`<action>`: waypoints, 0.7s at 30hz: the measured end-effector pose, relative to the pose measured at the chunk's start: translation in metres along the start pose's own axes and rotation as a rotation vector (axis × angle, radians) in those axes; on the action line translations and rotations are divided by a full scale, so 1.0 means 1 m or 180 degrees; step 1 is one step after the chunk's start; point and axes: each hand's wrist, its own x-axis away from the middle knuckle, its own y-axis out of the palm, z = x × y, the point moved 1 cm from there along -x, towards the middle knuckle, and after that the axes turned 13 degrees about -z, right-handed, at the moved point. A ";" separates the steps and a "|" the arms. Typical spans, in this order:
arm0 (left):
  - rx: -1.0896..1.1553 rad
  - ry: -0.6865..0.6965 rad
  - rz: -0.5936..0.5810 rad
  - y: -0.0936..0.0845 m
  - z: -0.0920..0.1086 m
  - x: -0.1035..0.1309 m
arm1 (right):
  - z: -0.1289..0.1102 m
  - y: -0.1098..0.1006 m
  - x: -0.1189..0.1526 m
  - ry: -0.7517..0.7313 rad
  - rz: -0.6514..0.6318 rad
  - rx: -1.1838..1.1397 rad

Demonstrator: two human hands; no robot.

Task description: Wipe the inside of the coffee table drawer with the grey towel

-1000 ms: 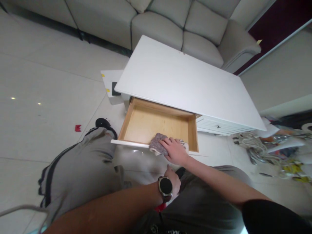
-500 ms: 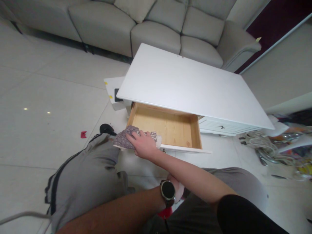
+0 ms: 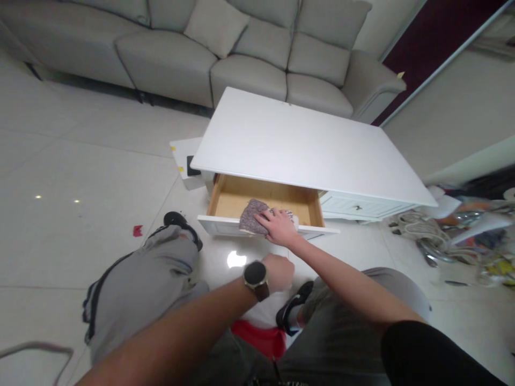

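Observation:
My right hand point(image 3: 277, 228) presses a purple-grey patterned cloth point(image 3: 253, 217) onto the top edge of the drawer front, near its middle, with the fingers bent over the fabric. The pulled-out drawer point(image 3: 219, 226) has a white front and a bare light-wood inside. It belongs to a low white coffee table point(image 3: 309, 142). My left hand point(image 3: 278, 272), with a dark round watch point(image 3: 255, 273) at the wrist, is held closed in front of the drawer and below my right forearm. Its fingertips are hidden, so what they hold, if anything, does not show.
Behind the table runs a grey sofa point(image 3: 169, 48). A red plastic thing point(image 3: 259, 339) lies between my legs. To the right are coiled cables point(image 3: 418, 228) and clutter on the floor. A white box point(image 3: 192, 183) stands left of the table, and a red scrap point(image 3: 137, 230) lies farther left.
My right hand has slid the cloth rightward along the drawer front's top edge, from its left end to the middle. My left hand has come forward from under the right forearm.

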 end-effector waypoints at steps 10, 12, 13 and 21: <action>-0.0261 -0.1240 0.0550 -0.106 -0.158 0.088 | 0.131 0.062 0.130 0.1059 -0.0074 -0.0182; -0.0142 -0.1467 0.0411 -0.100 -0.194 0.096 | 0.140 0.069 0.141 0.1263 0.0046 -0.0198; -0.0008 -0.1456 0.0298 -0.095 -0.209 0.098 | 0.143 0.072 0.144 0.1350 0.0101 -0.0207; 0.0290 -0.1496 0.0470 -0.088 -0.244 0.083 | 0.157 0.100 0.135 0.2298 0.0927 -0.1057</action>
